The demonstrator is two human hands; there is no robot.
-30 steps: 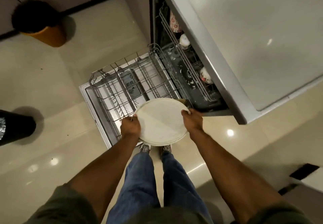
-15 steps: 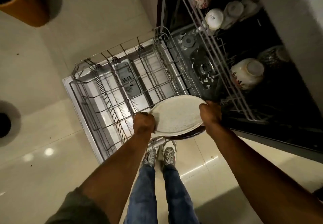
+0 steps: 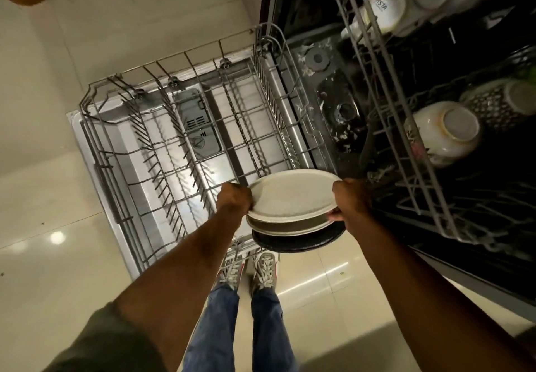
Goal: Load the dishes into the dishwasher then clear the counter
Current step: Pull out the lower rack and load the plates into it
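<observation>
Holding a stack of plates [image 3: 293, 218] btwn both hands, we have it nearly flat, faces up toward the camera, w/ the near edge dipped a little so the layers show. A cream plate [image 3: 293, 194] is on top. Under it is a second plate [image 3: 285, 226] w/ a dark band round its rim, and a black plate [image 3: 301, 243] sits at the bottom, sticking out toward us. From here the stack reads as an oval, its long axis running left-right, hand to hand.

Our left hand [image 3: 234, 200] is at the left rim, fingers curled over the edge, knuckles up. Our right hand [image 3: 352, 202] wraps the right rim too; its fingertips [image 3: 333, 215] peek out under the cream plate, pinching from below. So the plates sit btwn the two hands, each gripping one end.

The stack hangs over the near right corner of the lower rack [image 3: 262, 87], which is pulled out over the open dishwasher door [image 3: 127, 151] — we can't tell whether it touches the wire. To the right, the upper rack [image 3: 401, 128] carries an upturned bowl [image 3: 445, 134], a white cup [image 3: 387, 9] and a patterned mug [image 3: 493, 105]. Below the plates are our shoes [image 3: 262, 267] on the pale tiled floor [image 3: 58, 255].
</observation>
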